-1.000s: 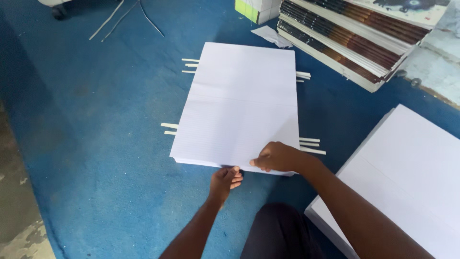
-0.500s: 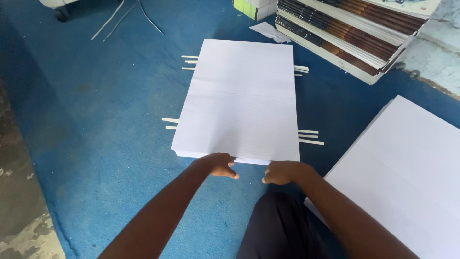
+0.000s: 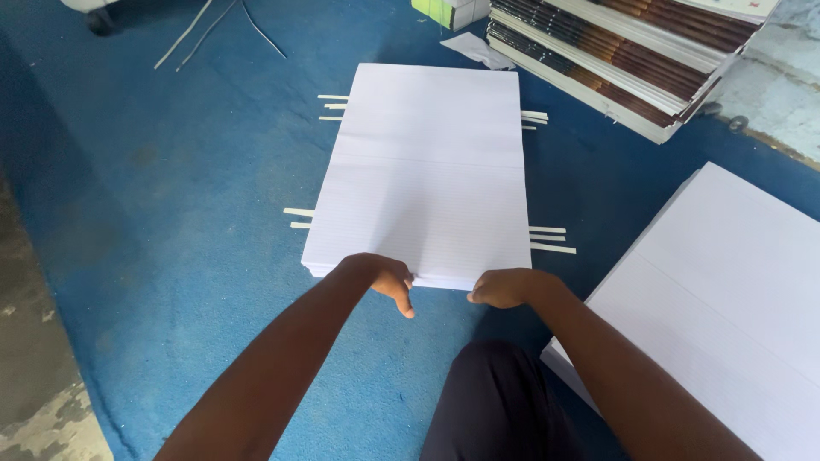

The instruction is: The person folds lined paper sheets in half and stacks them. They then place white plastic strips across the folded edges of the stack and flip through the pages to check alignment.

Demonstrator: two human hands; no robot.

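Paper, a thick stack of white ruled sheets (image 3: 423, 171), is lying flat on the blue floor covering (image 3: 171, 213) straight ahead of the person, running from their hands out toward twelve o'clock. Nearest of all, a dark trouser knee (image 3: 495, 401) is showing at six o'clock, so the person is apparently sitting or crouching at the stack's near short edge. The left hand (image 3: 386, 280) is resting against that edge at about eleven o'clock from the knee, fingers curled loosely downward and partly open, thumb side touching the sheets; it is closing on nothing that I can see. The right hand (image 3: 506, 288) is sitting just beside it at one o'clock, knuckles up and fingers tucked under toward the edge; whether they are gripping any sheets I cannot tell. Both hands pressing at the same edge looks to me like squaring the sheets.

Thin white strips (image 3: 551, 239) are poking out from under the stack at three and nine o'clock, and again farther up, probably laid beneath for binding the bundle. At four o'clock a second white stack (image 3: 726, 282) is lying well apart. Farther off, at one o'clock, a pile of bound books with dark spines (image 3: 623, 51) is sitting against the grey wall edge.
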